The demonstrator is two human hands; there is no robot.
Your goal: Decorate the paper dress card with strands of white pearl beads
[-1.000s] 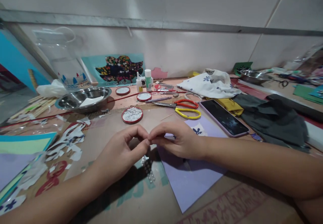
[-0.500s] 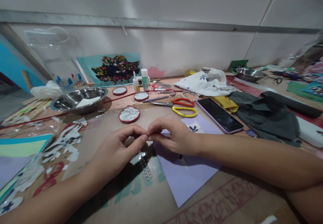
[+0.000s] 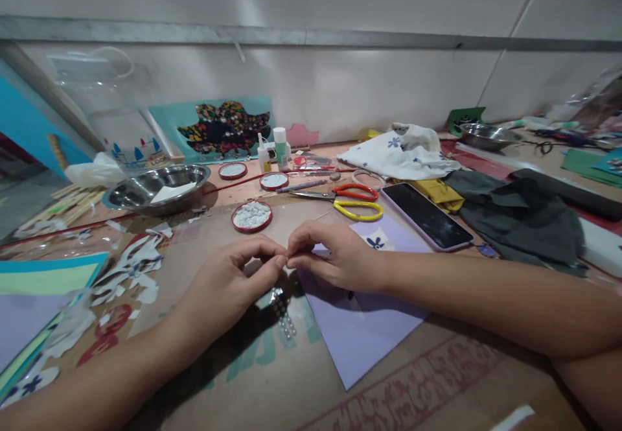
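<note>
My left hand (image 3: pixel 243 275) and my right hand (image 3: pixel 335 256) meet fingertip to fingertip, both pinched closed. Whatever is between the fingertips is too small to make out. Under the right hand lies a purple sheet of paper (image 3: pixel 354 353), with a white fabric piece bearing a dark blue flower (image 3: pixel 377 241) on it. Just below the left fingertips, a strip of pearl-like beads (image 3: pixel 286 321) rests on the work surface. Beyond the hands sits a red-rimmed lid filled with white beads (image 3: pixel 251 216).
Scissors (image 3: pixel 357 201) with red and yellow handles lie beyond my right hand, beside a phone (image 3: pixel 425 217). A metal bowl (image 3: pixel 158 188), glue bottles (image 3: pixel 280 149) and white fabric (image 3: pixel 398 152) stand further back. Cut scraps (image 3: pixel 136 262) and coloured sheets (image 3: pixel 43 295) are at left.
The view has shifted slightly, moving the table items a little rightward and up. Both hands keep their fingertips together in nearly the same pose.
</note>
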